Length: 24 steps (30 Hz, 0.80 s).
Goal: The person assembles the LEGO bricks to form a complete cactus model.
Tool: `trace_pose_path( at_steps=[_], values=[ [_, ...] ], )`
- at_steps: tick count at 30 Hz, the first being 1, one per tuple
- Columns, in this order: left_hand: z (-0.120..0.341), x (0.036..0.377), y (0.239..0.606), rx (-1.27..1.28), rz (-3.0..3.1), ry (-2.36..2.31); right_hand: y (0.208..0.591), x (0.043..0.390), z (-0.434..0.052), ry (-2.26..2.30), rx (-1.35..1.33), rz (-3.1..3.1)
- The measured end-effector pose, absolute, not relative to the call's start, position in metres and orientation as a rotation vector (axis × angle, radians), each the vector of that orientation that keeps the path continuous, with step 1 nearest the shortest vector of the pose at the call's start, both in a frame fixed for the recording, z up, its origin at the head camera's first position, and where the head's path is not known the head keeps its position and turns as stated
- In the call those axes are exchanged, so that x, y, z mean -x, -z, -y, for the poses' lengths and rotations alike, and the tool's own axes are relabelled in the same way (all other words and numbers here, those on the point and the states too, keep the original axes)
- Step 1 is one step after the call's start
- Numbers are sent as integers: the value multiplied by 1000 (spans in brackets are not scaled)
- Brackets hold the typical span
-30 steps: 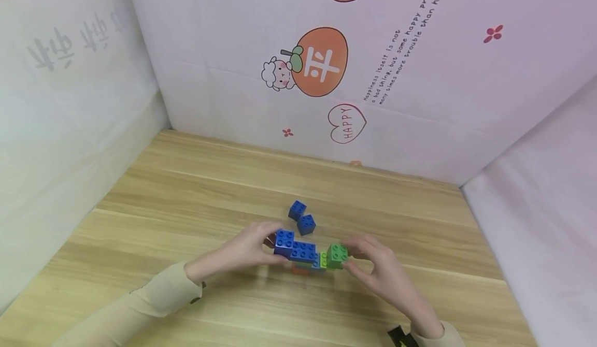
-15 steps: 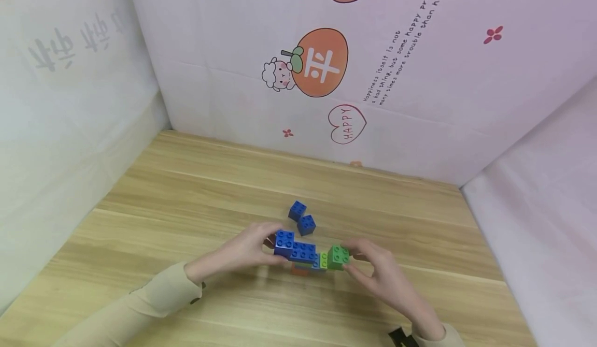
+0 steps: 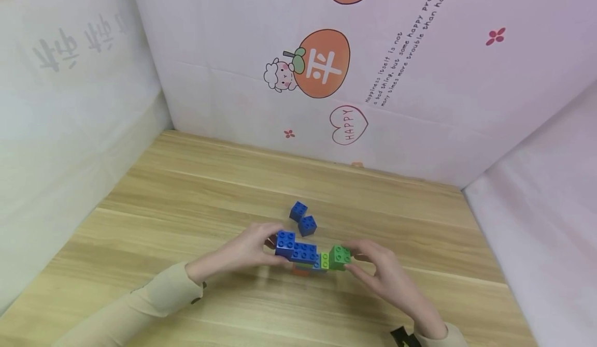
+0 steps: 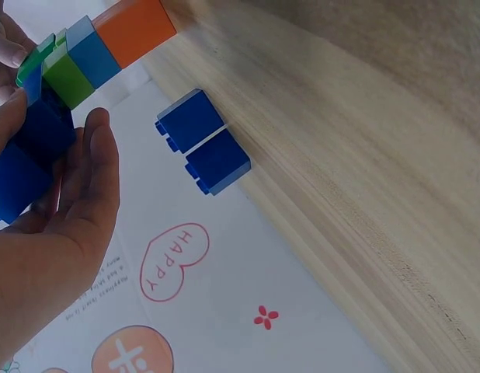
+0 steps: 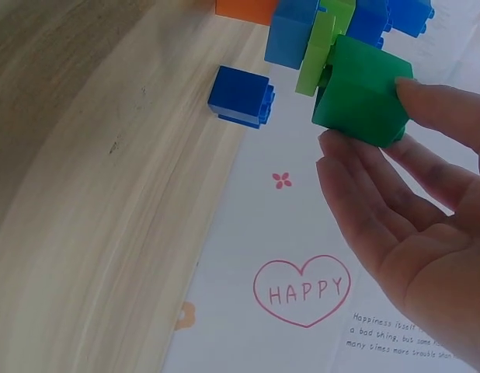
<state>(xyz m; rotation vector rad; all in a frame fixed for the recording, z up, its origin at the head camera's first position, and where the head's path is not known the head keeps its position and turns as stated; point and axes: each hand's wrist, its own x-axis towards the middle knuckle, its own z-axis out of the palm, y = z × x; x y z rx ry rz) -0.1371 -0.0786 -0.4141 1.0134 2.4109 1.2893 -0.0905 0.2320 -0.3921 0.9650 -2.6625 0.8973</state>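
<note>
My left hand [image 3: 255, 246] grips the square blue brick [image 3: 285, 239] at the left top of a small built stack. A longer blue brick [image 3: 304, 252] joins it. Lower in the stack are a light green brick [image 4: 67, 75], a light blue brick [image 4: 92, 53] and an orange brick [image 4: 135, 33] at the bottom. Between thumb and fingers, my right hand [image 3: 382, 266] pinches a green brick [image 5: 364, 92] at the stack's right end. The right wrist view shows it tilted against the light green brick; whether their studs are joined, I cannot tell.
Two loose blue bricks, one [image 3: 298, 211] behind the other [image 3: 307, 226], lie on the wooden table [image 3: 224, 181] just beyond the stack. White printed sheeting [image 3: 224, 77] walls the table at the back and both sides.
The green brick in my right hand has shifted very slightly right. My left hand keeps its grip on the blue brick, and the loose bricks stay put.
</note>
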Motion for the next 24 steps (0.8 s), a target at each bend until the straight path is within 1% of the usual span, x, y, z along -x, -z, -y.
trace_pose_path(
  at_steps=[24],
  values=[
    [78,136,412,-1012,-2414,-1283,398,90,-234,-979,-945,2649]
  ],
)
